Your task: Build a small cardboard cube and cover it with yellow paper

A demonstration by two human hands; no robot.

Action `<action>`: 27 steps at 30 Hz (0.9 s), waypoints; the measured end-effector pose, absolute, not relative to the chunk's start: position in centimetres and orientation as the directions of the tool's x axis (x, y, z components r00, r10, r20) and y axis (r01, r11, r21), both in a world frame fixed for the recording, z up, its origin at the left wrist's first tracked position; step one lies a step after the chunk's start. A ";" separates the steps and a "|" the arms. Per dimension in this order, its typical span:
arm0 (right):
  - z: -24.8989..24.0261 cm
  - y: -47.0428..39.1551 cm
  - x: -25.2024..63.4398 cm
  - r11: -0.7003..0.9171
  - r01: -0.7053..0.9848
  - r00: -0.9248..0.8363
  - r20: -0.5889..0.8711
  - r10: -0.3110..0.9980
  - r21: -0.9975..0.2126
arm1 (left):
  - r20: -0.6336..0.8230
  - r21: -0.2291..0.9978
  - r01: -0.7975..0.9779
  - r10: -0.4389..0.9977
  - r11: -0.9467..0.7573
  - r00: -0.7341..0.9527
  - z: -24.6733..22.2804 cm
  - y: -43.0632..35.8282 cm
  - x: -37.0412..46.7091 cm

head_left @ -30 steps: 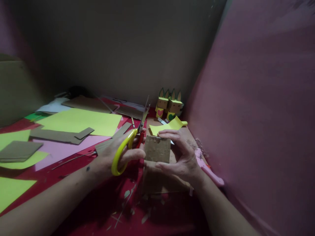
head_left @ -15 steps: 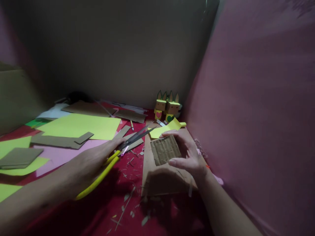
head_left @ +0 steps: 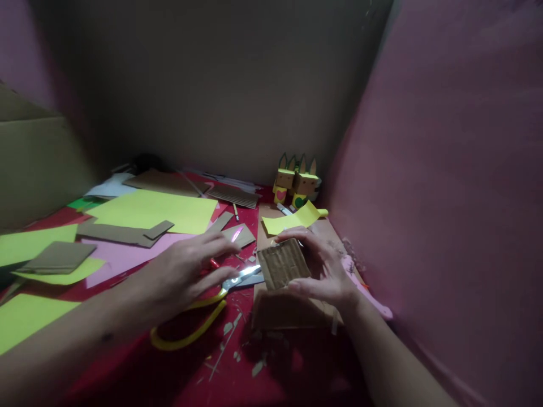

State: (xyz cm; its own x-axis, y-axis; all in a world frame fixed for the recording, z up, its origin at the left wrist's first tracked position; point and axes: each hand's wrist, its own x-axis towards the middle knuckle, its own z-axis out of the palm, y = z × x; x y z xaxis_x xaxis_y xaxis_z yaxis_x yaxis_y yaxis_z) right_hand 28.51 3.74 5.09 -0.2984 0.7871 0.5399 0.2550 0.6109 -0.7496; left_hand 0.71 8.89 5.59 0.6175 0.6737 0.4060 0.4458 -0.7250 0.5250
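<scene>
In the head view, the right hand (head_left: 324, 271) clamps a corrugated cardboard square (head_left: 283, 263) between thumb and fingers, over a brown board (head_left: 292, 312). The left hand (head_left: 197, 268), fingers spread apart, is nearer the yellow-handled scissors (head_left: 229, 285), which lie by its thumb, contact unclear, long axis running from near-left handles towards the square.

The left hand (head_left: 197, 271) covers part of the scissors (head_left: 232, 282) — whether they touch is unclear. The cardboard block (head_left: 283, 264) hides parts of the right hand (head_left: 331, 277); the picture's left edge crops a yellow sheet (head_left: 31, 317).
</scene>
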 end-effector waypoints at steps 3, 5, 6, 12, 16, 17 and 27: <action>4.8 3.7 28.3 0.644 0.265 -0.326 0.561 0.761 -0.718 | 0.438 0.683 0.289 0.693 -0.671 0.573 7.6 7.9 3.3; 4.6 3.7 28.3 0.661 0.265 -0.342 0.573 0.745 -0.702 | 0.477 0.722 0.235 0.714 -0.651 0.513 8.1 7.5 4.7; 4.5 3.7 28.2 0.665 0.267 -0.347 0.574 0.742 -0.698 | 0.476 0.734 0.215 0.714 -0.644 0.514 8.1 7.4 5.1; 4.4 3.4 27.6 0.632 0.327 -0.339 0.536 0.773 -0.703 | 0.736 0.334 0.279 0.434 -0.900 0.519 6.1 8.1 5.5; 4.4 3.3 27.0 0.647 0.358 -0.369 0.535 0.760 -0.673 | 0.748 -0.154 0.417 0.170 -0.896 0.641 5.5 7.7 5.2; 4.4 3.3 26.9 0.654 0.365 -0.372 0.540 0.755 -0.662 | 0.730 -0.237 0.424 0.128 -0.874 0.671 5.5 7.5 5.2; 4.9 2.9 26.4 0.662 0.447 -0.389 0.536 0.749 -0.601 | 0.707 0.194 0.440 0.436 -0.877 0.557 5.0 7.6 5.2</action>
